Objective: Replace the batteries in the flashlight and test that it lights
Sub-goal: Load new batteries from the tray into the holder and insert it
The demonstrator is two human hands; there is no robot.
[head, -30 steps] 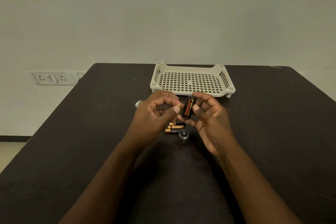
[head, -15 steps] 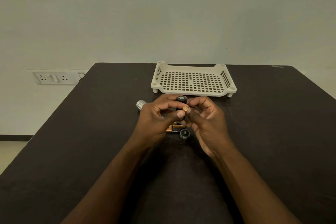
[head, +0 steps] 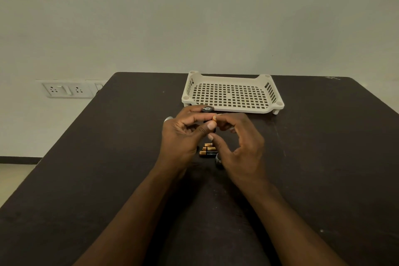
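Fingers (head: 204,129) of your left hand (head: 181,138) are closed around a dark battery holder (head: 207,109), whose round end shows just above them, while the fingers of your right hand (head: 239,147) pinch a copper-ended battery (head: 214,118) and press it against the holder, right where the two hands meet. How many cells already sit in the holder is hidden by your fingers, so I cannot tell whether this is the first or the last. Just below your fingers, three more batteries (head: 207,150) lie side by side on the bench (head: 108,179); whether those are old or new cannot be told. Beside them, partly under your right palm, sits a small round metal part (head: 218,158), probably the flashlight's cap. A silver tip (head: 168,119) peeks out behind your left knuckles, likely the flashlight body lying on the bench. Beyond your fingers stands a white tray (head: 233,110), nothing in it. You look to be mid-way: the flashlight is apart, and loading is under way. Left for you: finish the cells, slide the holder in, screw on the cap, switch on.
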